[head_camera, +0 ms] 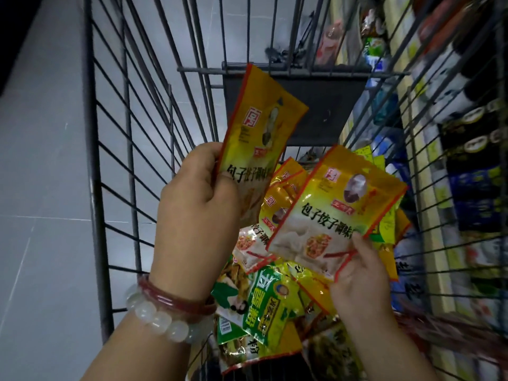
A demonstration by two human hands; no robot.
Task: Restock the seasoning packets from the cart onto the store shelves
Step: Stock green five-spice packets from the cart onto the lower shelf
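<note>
Grey floor tiles (41,188) fill the left of my view, and stocked store shelves (453,160) run blurred down the right, seen through the wire side of the cart (132,133). I am looking straight down into that cart.

My left hand (198,213) is raised above the cart's load, its grip closed on a yellow seasoning packet (261,125): the thumb lies across the packet's lower front and the fingers curl behind it. That packet stands nearly upright, tilted a little to the right, its top edge up against the dark panel (316,105) at the far end of the cart. On this wrist I see a red bangle (176,298) and, just below it, a white bead bracelet (156,317), the two touching.

My right hand (360,284) has its grip pinched on the lower right corner of a second yellow packet (330,215) of the same design, the thumb on its front. It is tilted, with its top leaning away to the left, and it hangs just above the heap, apart from the first packet.

Beneath both hands lies the pile of packets (277,215) on the cart's bottom: more yellow ones overlapping in the middle, and a green packet (264,306) nearer to me, lying flat among others whose print I cannot read.
</note>
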